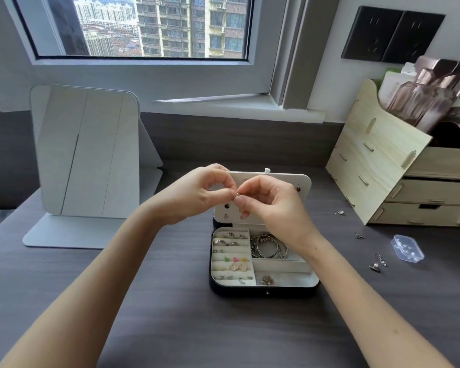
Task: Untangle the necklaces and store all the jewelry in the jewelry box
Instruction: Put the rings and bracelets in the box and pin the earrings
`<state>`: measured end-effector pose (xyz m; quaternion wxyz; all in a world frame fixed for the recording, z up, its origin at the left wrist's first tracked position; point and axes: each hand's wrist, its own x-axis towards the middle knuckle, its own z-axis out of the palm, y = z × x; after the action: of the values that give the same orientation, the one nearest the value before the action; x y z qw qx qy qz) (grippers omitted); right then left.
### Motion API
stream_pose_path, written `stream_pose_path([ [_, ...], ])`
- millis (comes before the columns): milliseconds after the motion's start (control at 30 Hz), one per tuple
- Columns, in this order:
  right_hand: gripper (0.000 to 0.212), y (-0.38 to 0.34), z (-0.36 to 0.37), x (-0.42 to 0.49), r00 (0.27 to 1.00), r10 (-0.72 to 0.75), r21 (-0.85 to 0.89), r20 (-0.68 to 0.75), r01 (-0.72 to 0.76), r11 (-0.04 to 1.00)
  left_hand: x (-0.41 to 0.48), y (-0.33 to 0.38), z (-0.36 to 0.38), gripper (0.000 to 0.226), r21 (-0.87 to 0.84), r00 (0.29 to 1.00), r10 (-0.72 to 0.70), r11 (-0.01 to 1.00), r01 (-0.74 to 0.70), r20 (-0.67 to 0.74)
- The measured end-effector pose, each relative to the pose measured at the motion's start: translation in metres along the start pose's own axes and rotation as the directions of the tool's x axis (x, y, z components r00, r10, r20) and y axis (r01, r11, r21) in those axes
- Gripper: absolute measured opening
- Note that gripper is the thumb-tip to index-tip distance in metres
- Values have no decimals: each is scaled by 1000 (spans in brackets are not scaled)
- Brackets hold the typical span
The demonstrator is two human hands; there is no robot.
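Note:
An open jewelry box (263,288) with a dark shell and white lining sits mid-table. Its left slots hold rings and small earrings, and silver bangles (267,245) fill an upper right compartment. In front of the raised lid (274,181), my left hand (197,195) and my right hand (271,208) meet fingertip to fingertip. Both pinch one tiny silver piece (237,194), an earring as far as I can tell. Loose earrings lie on the table to the right, a pair (377,262), a single one (359,235) and another (339,213).
A small clear plastic case (407,247) lies at the right beside the loose earrings. A wooden drawer organiser (398,176) stands at the back right, and a white folding mirror stand (88,166) at the back left. The table (170,314) is dark wood grain.

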<state>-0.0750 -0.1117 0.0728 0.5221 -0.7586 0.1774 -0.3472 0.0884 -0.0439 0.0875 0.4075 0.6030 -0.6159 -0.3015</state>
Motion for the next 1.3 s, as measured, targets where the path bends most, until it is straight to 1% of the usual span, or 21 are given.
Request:
stream_pose_path([
  [167,10,0,1,-1,998,31,94,58,-36,995,-2,2,-4,7,35,998,31,999,-32,50],
  [267,6,1,0,-1,992,37,103,119,-49,994,-4,3,-7,7,55,996,38,998,-43,85],
  [367,4,1,-1,-1,987,45,115,152,-63,991,-4,3,-9,7,94,993,55,993,-65,108],
  [467,2,1,-2,-3,983,57,132,173,-80,988,-3,0,-10,10,128,993,66,989,-78,96],
  [567,3,0,-8,-5,978,82,185,189,-117,976,-2,-4,-15,13,81,996,60,995,-65,66],
  [633,4,0,-10,-6,984,91,199,151,-120,972,-2,-4,-17,19,4,996,53,999,-54,67],
  [700,4,2,-9,-5,992,96,162,85,-108,981,-2,-4,-17,24,-89,997,48,995,-42,67],
  [867,13,12,7,-5,989,64,8,-133,-64,998,-3,-11,-19,16,-309,999,32,951,-25,19],
  [967,14,21,15,-4,981,47,-82,-187,-64,995,-3,-15,-20,17,-433,1000,20,901,-13,10],
  [1167,13,26,24,3,966,30,-150,-257,-71,986,-4,-16,-21,12,-491,999,20,871,-3,29],
  [1300,10,25,27,4,959,12,-218,-284,-77,973,-4,-15,-21,17,-510,998,36,860,-10,42],
])
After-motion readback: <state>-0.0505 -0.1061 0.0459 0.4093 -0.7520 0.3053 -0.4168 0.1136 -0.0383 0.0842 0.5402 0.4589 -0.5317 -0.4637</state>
